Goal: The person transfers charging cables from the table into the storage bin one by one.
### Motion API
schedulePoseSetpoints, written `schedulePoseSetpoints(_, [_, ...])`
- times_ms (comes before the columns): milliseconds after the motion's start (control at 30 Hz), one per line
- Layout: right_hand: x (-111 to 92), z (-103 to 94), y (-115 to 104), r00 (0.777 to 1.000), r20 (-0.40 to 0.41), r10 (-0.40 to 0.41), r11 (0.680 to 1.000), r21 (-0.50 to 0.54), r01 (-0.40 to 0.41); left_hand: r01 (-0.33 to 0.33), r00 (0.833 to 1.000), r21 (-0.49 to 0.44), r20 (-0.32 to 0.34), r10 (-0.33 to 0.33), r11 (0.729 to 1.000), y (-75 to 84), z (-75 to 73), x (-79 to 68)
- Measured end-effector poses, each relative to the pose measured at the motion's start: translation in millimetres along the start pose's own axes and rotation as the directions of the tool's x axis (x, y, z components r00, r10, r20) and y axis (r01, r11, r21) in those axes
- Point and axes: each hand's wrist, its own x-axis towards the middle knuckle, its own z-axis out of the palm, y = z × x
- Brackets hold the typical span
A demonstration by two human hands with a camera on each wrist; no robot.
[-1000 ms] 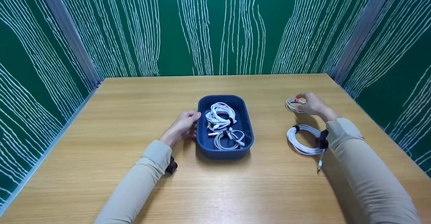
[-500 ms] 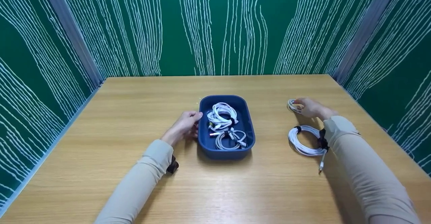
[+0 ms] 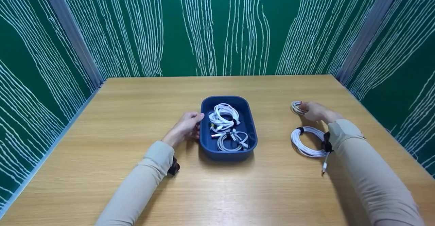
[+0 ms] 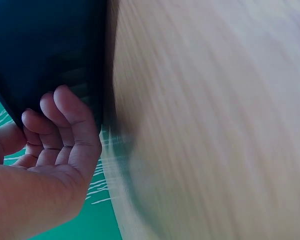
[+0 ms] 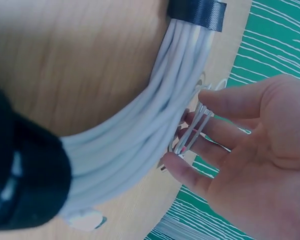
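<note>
My left hand [image 3: 185, 125] holds the left wall of a dark blue plastic bin [image 3: 227, 156], thumb at the rim. In the left wrist view its curled fingers [image 4: 72, 117] lie against the bin's outer side. At the back right, my right hand [image 3: 316, 111] pinches a small coiled cable [image 3: 296, 107], pale with a reddish tie. The right wrist view has that coil [image 5: 194, 129] between thumb and fingers, partly hidden by a larger coil. Inside the bin lie a bundle of white cable [image 3: 222, 117] and a greyer coiled cable [image 3: 226, 144] with white plugs.
A larger white cable coil [image 3: 300, 148] with black straps lies on the wooden table [image 3: 272, 192] close to my right wrist, its plug [image 3: 324, 167] pointing toward me. Green panels [image 3: 170, 32] with white streaks stand around the table's back and sides.
My right hand has lowered over the small coiled cable and its fingers have closed on it. The left hand stays at the bin's wall, and the bin's contents look the same.
</note>
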Motion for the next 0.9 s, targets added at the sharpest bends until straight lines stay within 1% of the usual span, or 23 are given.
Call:
schedulePoseSetpoints(167, [-3.2, -3.9, -0.9, 0.999, -0.049, -0.018, 0.999, 0.037, 0.020, 0.005, 1.000, -0.011, 0.009, -0.005, 1.000, 1.4, 0.4, -1.2])
schedulePoseSetpoints(200, [-4.2, -5.1, -0.8, 0.997, -0.066, -0.028, 0.999, 0.040, 0.031, 0.005, 1.000, -0.009, 0.007, -0.005, 1.000, 1.4, 0.6, -1.3])
schedulePoseSetpoints(267, [-6.7, -7.6, -1.8, 0.995, -0.100, -0.022, 0.997, 0.072, 0.030, 0.007, 1.000, 0.000, 0.001, -0.007, 1.000, 1.4, 0.7, -1.3])
schedulePoseSetpoints(333, [-8.2, -9.6, -2.1, 0.988, -0.156, -0.022, 0.995, 0.091, 0.037, 0.009, 1.000, 0.001, 0.000, -0.009, 1.000, 1.6, 0.7, -1.1])
schedulePoseSetpoints(400, [-9.2, -10.7, -1.7, 0.975, -0.222, -0.027, 0.995, 0.085, 0.047, 0.007, 1.000, -0.003, 0.000, -0.007, 1.000, 1.6, 1.0, -0.3])
schedulePoseSetpoints(500, [-7.9, -9.3, 1.0, 0.966, -0.260, -0.013, 0.997, 0.069, 0.032, 0.007, 1.000, -0.013, 0.001, -0.007, 1.000, 1.2, 0.8, -0.2])
schedulePoseSetpoints(533, [-7.2, -8.3, 2.4, 0.968, -0.252, -0.006, 0.998, 0.063, 0.023, 0.008, 1.000, -0.015, 0.000, -0.008, 1.000, 1.1, 0.9, -0.4])
schedulePoseSetpoints(667, [-4.8, -4.1, 8.7, 0.984, -0.177, 0.004, 0.999, 0.045, 0.004, 0.009, 1.000, -0.014, 0.003, -0.009, 1.000, 0.9, 1.2, -0.6])
schedulePoseSetpoints(733, [-4.8, -2.6, 11.4, 0.988, -0.154, 0.002, 0.999, 0.043, 0.004, 0.011, 1.000, -0.016, 0.008, -0.011, 1.000, 1.1, 1.6, -0.5])
schedulePoseSetpoints(800, [-5.4, -1.7, 14.0, 0.988, -0.156, -0.004, 1.000, 0.029, 0.008, 0.008, 1.000, -0.020, 0.016, -0.007, 1.000, 0.7, 1.6, 0.2])
schedulePoseSetpoints(900, [-6.2, -0.9, 15.3, 0.985, -0.174, -0.002, 1.000, 0.015, 0.004, 0.011, 1.000, -0.034, 0.010, -0.011, 0.999, 0.8, 1.5, 0.2])
